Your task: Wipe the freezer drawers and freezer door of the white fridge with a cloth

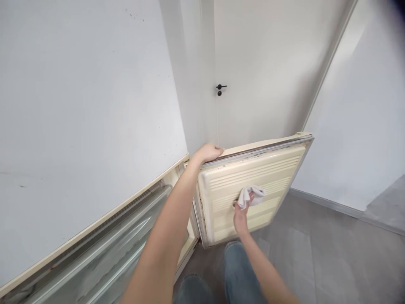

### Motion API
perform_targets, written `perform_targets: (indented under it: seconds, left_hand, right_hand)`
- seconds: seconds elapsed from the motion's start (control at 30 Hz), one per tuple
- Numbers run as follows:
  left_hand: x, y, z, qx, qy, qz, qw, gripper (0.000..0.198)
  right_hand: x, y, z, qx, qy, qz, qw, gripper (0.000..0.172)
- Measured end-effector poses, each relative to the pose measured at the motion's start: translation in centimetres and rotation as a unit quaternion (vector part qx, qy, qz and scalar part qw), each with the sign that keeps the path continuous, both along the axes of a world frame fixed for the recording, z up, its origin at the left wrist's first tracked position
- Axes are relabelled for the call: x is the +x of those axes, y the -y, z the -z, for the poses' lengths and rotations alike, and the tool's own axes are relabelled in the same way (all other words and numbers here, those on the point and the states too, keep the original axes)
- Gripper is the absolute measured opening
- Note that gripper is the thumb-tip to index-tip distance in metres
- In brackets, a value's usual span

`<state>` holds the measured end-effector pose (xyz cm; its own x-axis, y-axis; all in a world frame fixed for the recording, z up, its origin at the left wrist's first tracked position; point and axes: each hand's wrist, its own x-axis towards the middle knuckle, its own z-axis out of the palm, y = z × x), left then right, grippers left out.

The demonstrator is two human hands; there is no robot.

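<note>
A cream freezer door [253,169] stands swung out from the cabinet, its ribbed inner side facing me. My left hand [209,153] grips the door's top edge near the hinge side, with the fingers curled over it. A crumpled white cloth [252,196] is in my right hand [242,214], held against the middle of the ribbed inner panel. Dark specks mark the door's grey seal. Left of the door, the open freezer compartment shows translucent drawer fronts [126,249], partly hidden behind my left forearm.
The appliance's white top [88,118] fills the left side. Behind the freezer door is a white room door with a black handle [220,86]. A white wall [357,139] rises at the right above the grey floor [319,249]. My knees are just below the freezer door.
</note>
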<state>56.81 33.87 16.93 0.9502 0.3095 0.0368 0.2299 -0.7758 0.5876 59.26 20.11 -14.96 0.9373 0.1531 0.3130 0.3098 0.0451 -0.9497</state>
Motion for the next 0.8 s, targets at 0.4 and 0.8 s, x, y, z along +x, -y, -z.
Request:
perform_targets:
  seconds: [0.4, 0.8]
  left_hand:
    - [-0.2, 0.1, 0.0, 0.057, 0.002, 0.014, 0.998, 0.031]
    - [-0.1, 0.1, 0.1, 0.041, 0.023, 0.022, 0.999, 0.033]
  right_hand:
    - [-9.2, -3.6, 5.8, -0.225, 0.361, -0.11, 0.898, 0.061]
    - [1.3, 2.0, 5.8, -0.143, 0.236, -0.013, 0.961, 0.064]
